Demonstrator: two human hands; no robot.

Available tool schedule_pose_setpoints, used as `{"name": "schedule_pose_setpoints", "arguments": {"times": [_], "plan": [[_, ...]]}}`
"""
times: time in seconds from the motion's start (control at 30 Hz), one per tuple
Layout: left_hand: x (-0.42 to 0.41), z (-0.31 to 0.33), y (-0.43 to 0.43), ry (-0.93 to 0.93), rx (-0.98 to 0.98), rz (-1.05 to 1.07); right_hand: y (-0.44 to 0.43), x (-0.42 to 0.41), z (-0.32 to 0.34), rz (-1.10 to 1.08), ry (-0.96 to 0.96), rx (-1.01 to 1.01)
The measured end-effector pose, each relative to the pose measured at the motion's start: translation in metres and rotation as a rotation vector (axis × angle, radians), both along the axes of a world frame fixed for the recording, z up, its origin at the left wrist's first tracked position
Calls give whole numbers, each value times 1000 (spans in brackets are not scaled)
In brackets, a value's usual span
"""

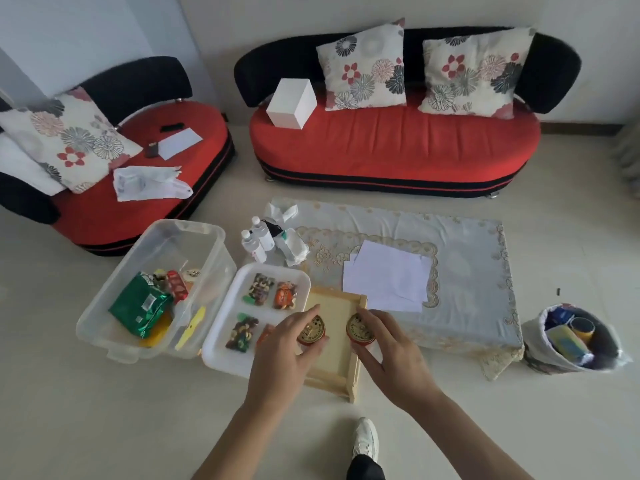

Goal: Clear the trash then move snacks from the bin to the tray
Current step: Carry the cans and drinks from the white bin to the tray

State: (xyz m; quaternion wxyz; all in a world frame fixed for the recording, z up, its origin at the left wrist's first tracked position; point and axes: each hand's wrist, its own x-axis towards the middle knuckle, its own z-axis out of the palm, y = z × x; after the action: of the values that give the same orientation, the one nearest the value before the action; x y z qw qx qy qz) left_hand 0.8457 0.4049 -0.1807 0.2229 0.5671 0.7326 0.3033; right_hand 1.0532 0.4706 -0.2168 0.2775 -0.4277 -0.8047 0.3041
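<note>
Two hands work side by side just beyond the person's white shoe [365,441], each gripping one small round tin from above. The left hand [287,344] curls its fingers and thumb round the left tin [311,330]; the right hand [391,351] pinches the right tin [360,331] at its rim, the other fingers spread loosely toward the near side. Both forearms reach forward from the near edge, wrists level and palms turned down.

Both tins sit over the wooden tray [334,304], gold lids up, near each other but apart. Whether their bases already touch the tray floor cannot be told. The step in hand looks like setting them down. To do it well, the person should lower each tin flat, keep a gap between them and the tray's rim, and lift the fingers straight up so neither tin tips or rolls.

Just left of the wooden tray lies the white tray [221,355], with snack packets [261,287] in it. Further left stands the clear bin [173,244], which still holds a green bag [140,308] and other snacks, so more trips seem to be left.

To the right, a lined trash bin [533,341] holds discarded packaging. Beyond the trays, white papers [388,282] and small bottles [254,237] rest on the cloth-covered low table, and a red sofa [394,147] stands farthest off
</note>
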Motion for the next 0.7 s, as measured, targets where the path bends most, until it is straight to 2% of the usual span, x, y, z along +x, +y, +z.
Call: {"name": "schedule_pose_setpoints", "arguments": {"times": [0.27, 0.7], "plan": [[-38, -57, 88, -19, -23, -42, 70, -48, -43, -66, 44, -53], [-69, -214, 157, -57, 15, -205, 103, -83, -187, -249, 28, -106]]}}
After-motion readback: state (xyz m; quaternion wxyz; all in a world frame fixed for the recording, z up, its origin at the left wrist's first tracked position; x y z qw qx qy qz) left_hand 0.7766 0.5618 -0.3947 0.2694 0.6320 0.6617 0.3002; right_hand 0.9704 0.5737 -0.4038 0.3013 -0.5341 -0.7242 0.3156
